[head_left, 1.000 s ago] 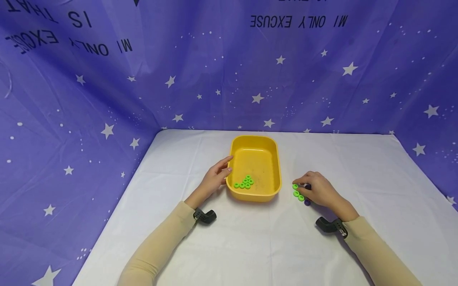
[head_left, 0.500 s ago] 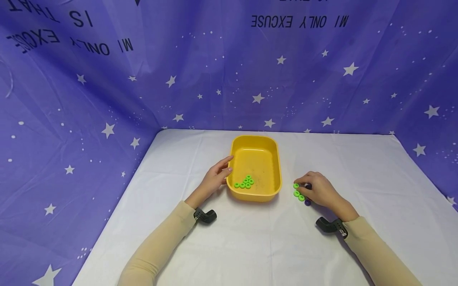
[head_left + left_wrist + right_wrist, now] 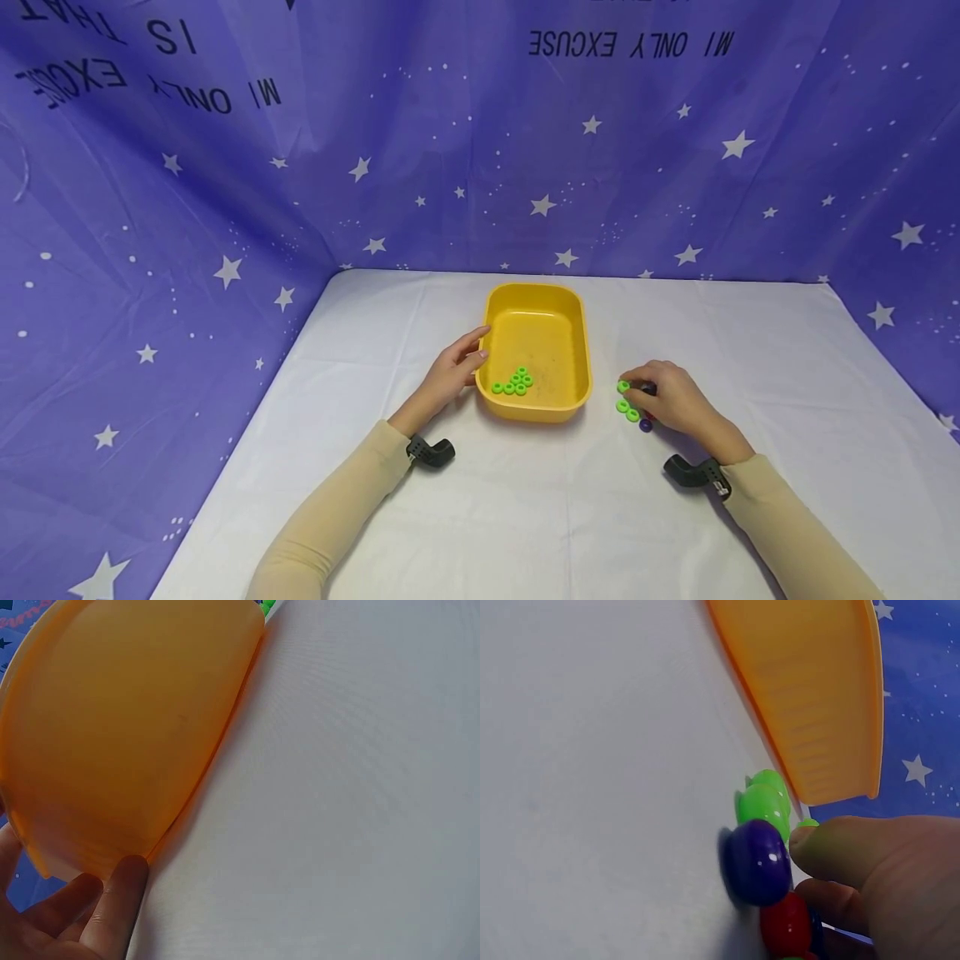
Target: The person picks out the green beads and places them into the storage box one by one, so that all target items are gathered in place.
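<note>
My left hand (image 3: 448,369) holds the left side of a yellow plastic basin (image 3: 534,409), with fingertips at the rim and others against the outer wall. Several small green rings (image 3: 521,380) lie in the basin's near left corner. To the right of the basin, my right hand (image 3: 667,394) pinches a green ring (image 3: 623,387) between thumb and finger, mostly hidden by the thumb in the right wrist view. Close below it lie two more green rings (image 3: 622,406), a purple ring (image 3: 758,862) and a red ring (image 3: 786,925), partly under the hand.
A white cloth (image 3: 480,517) covers the table. Purple star-printed curtains (image 3: 450,150) hang behind it and along the left side. Each wrist wears a black camera mount (image 3: 686,472).
The green ring at my right fingertips has risen slightly away from the two beside it, and some red shows under the hand. My left hand and the basin stay put.
</note>
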`<state>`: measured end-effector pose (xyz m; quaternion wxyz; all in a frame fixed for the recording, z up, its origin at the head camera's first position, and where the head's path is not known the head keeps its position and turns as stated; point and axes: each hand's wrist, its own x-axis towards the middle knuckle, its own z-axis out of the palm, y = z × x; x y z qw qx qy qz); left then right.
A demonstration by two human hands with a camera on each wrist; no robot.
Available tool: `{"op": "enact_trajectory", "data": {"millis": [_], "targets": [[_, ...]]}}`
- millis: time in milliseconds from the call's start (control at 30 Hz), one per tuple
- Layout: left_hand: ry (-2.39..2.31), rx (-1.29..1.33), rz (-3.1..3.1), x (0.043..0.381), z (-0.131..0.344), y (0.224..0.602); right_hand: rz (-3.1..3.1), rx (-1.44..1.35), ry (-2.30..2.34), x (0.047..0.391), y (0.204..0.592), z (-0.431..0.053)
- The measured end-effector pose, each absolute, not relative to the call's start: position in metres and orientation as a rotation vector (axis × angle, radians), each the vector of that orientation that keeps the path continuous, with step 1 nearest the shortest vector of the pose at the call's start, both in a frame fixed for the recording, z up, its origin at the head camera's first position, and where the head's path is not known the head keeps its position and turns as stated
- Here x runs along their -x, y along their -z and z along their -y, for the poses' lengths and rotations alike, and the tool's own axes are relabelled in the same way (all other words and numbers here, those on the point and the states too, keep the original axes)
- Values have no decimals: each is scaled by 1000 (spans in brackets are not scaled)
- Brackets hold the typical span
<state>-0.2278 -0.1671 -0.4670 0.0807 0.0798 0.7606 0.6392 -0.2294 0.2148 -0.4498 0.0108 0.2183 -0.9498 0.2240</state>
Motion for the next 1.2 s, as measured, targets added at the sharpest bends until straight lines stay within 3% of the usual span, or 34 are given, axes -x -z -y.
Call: {"op": "enact_trajectory", "data": {"millis": [767, 1200], "targets": [[-1928, -288, -2305, 225, 167, 466, 2830, -621, -872, 228, 439, -208], [-1906, -256, -2335, 224, 166, 464, 2737, -669, -888, 239, 404, -185]]}}
